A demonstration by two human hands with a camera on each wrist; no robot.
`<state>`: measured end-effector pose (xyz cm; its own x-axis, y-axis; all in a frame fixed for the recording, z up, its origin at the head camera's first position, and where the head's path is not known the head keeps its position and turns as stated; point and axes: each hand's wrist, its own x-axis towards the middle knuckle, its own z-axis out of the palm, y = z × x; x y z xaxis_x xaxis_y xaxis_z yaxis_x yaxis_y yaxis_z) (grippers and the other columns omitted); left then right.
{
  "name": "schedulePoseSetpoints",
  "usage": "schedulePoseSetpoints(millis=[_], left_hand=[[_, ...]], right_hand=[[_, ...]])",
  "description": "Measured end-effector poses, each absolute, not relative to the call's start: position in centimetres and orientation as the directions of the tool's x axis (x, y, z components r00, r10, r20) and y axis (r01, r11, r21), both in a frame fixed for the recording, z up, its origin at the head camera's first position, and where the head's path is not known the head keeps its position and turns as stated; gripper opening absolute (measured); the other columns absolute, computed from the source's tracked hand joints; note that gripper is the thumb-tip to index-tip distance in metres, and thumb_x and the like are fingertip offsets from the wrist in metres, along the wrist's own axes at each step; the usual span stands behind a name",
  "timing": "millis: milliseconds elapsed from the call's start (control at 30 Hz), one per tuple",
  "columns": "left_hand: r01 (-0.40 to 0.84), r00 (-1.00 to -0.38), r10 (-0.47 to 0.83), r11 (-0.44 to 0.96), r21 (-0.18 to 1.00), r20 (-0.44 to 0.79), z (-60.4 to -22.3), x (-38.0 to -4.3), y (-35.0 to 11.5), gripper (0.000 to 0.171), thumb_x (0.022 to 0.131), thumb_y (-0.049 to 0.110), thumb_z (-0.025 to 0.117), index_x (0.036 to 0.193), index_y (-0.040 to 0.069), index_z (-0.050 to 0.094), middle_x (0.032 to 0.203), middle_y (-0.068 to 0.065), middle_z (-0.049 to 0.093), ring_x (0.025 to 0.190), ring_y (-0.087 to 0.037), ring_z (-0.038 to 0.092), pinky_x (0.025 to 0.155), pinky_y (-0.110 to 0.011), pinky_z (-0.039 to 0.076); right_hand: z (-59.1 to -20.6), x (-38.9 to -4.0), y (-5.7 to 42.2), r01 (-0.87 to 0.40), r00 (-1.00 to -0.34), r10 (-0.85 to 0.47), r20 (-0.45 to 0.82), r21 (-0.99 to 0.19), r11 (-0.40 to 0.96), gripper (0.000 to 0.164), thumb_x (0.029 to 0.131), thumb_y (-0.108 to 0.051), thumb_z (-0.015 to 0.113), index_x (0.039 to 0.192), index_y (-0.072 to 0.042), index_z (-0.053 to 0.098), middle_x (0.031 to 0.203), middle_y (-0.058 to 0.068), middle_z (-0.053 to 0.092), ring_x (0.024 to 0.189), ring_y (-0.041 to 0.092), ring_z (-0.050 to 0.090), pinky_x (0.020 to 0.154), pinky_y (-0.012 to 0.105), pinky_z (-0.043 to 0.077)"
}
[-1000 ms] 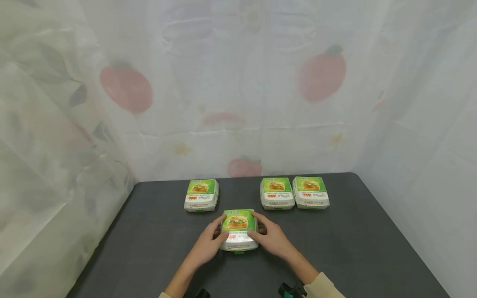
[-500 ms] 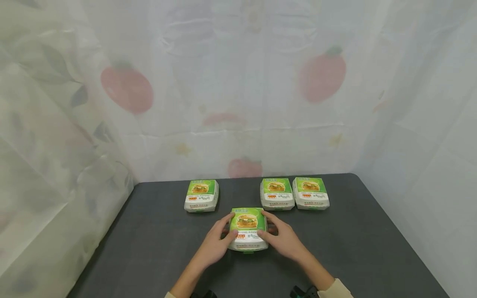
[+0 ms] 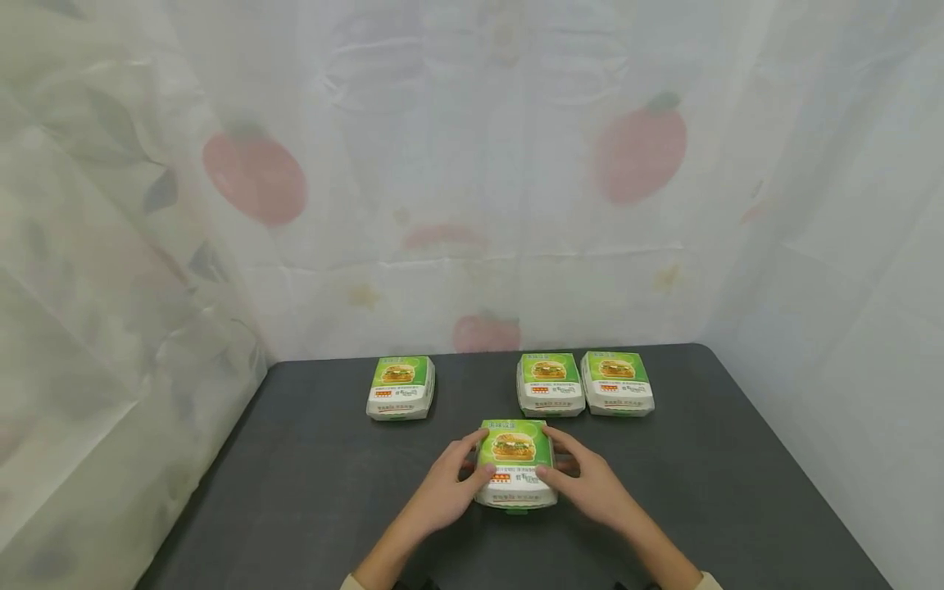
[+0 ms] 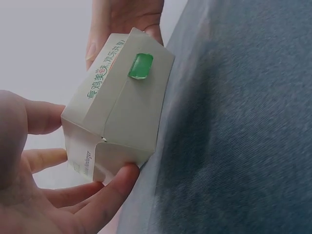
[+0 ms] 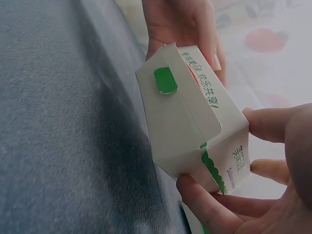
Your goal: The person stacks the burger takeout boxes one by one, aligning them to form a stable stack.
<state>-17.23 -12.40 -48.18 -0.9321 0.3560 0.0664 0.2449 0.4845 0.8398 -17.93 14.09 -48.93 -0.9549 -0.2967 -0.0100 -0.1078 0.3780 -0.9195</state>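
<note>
A green-and-white burger box (image 3: 514, 463) with a burger picture on its lid is held between both hands near the middle of the dark table. From the left side, my left hand (image 3: 448, 489) grips it, thumb at the lid's near edge and fingers along the side. My right hand (image 3: 596, 490) does the same on the right side. Both wrist views show the burger box (image 4: 131, 105) closed, a green tab on its front, with fingertips under its lower edge. A shadow lies on the tabletop below; whether the base touches the table I cannot tell.
Along the table's far side stand three similar burger boxes: one at left (image 3: 401, 388), and two side by side at right, the inner box (image 3: 550, 385) and the outer box (image 3: 617, 383). Pale fruit-printed curtains (image 3: 472, 205) hang behind and beside the dark table (image 3: 310, 492).
Both hands have moved to the right with the burger box between them, and in the last half second slightly nearer to me. The three far boxes have stayed put.
</note>
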Motion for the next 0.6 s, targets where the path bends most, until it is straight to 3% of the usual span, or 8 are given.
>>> schedulePoseSetpoints(millis=[600], left_hand=[[0.193, -0.913, 0.407, 0.482, 0.855, -0.024, -49.8, -16.6, -11.4, 0.06, 0.103, 0.039, 0.06, 0.155, 0.014, 0.041, 0.132, -0.016, 0.051, 0.107, -0.03, 0.062, 0.08, -0.042, 0.052]], right_hand=[[-49.9, -16.8, 15.8, -0.065, -0.938, -0.338, -0.082, -0.913, 0.402, 0.067, 0.099, -0.035, 0.069, 0.156, -0.013, 0.042, 0.142, 0.022, 0.053, 0.108, 0.029, 0.066, 0.073, 0.04, 0.054]])
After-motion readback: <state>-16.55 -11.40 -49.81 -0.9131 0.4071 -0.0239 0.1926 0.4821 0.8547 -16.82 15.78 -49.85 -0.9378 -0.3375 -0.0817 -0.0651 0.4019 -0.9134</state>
